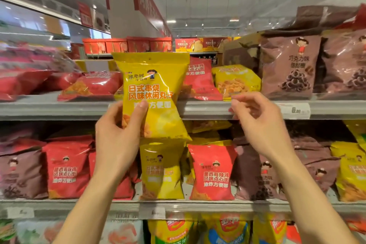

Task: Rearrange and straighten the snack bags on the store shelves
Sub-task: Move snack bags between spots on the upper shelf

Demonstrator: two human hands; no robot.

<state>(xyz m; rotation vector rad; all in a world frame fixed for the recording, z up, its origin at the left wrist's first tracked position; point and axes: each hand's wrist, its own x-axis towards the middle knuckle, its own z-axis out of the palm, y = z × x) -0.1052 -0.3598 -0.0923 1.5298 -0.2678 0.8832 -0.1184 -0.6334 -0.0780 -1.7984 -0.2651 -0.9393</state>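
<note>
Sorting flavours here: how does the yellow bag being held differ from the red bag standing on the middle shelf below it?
The yellow bag is held in the air by the left hand; the red bag stands on the middle shelf. Yellow tilts; red stands upright. Both carry white lettering and a cartoon figure.

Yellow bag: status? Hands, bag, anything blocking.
Left hand grips yellow bag at its lower left, upright before the upper shelf. Right hand empty, fingers loosely curled, clear of bag. Red bags lie flat behind it.
</note>
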